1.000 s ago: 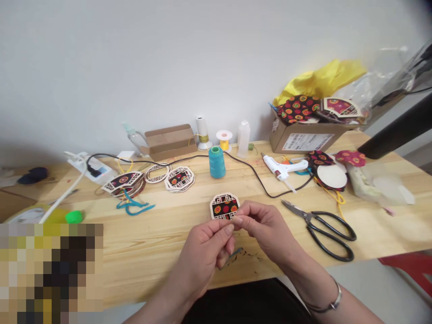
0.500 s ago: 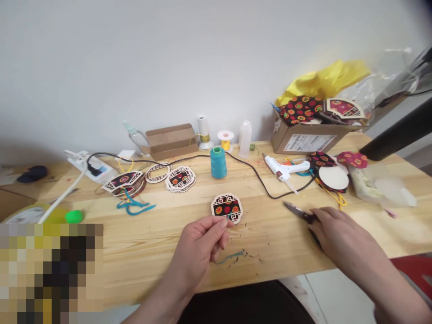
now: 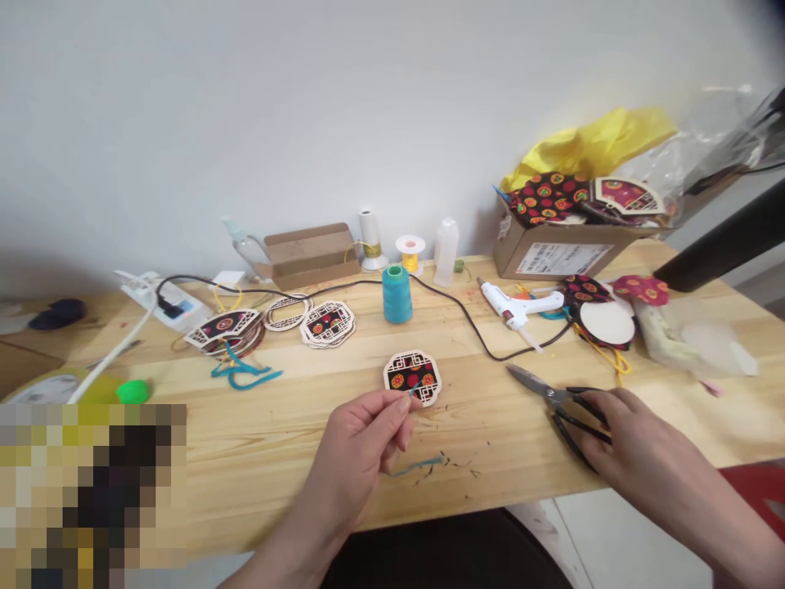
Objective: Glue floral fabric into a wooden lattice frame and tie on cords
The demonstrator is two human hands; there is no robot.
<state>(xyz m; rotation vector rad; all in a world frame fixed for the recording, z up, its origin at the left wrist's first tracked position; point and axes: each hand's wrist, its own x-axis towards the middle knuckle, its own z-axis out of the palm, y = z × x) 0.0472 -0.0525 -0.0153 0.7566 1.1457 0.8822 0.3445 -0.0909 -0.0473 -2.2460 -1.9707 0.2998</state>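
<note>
Thumb and fingers of my left hand (image 3: pixel 374 433) pinch a short blue cord (image 3: pixel 414 389) just over the near edge of a scalloped wooden piece with dark floral fabric (image 3: pixel 412 378). Black-handled scissors (image 3: pixel 555 399) lie on the table, blades toward the upper left. My right hand (image 3: pixel 638 442) is at their handles, fingers curled round the upper loop. Another length of blue cord (image 3: pixel 420 465) rests near the table's front edge among dark scraps. Behind the wooden piece stands a teal thread cone (image 3: pixel 397 296).
A white glue gun (image 3: pixel 521 304) with a black cable lies at right, before a cardboard box (image 3: pixel 552 252) of fabric pieces. Stacked fan-shaped (image 3: pixel 226 329) and scalloped pieces (image 3: pixel 329 324) sit at left. Spools and a bottle (image 3: pixel 446 252) line the wall.
My right hand has shifted slightly right and down at the scissors, and more of their blades and handles shows. My left hand has barely moved.
</note>
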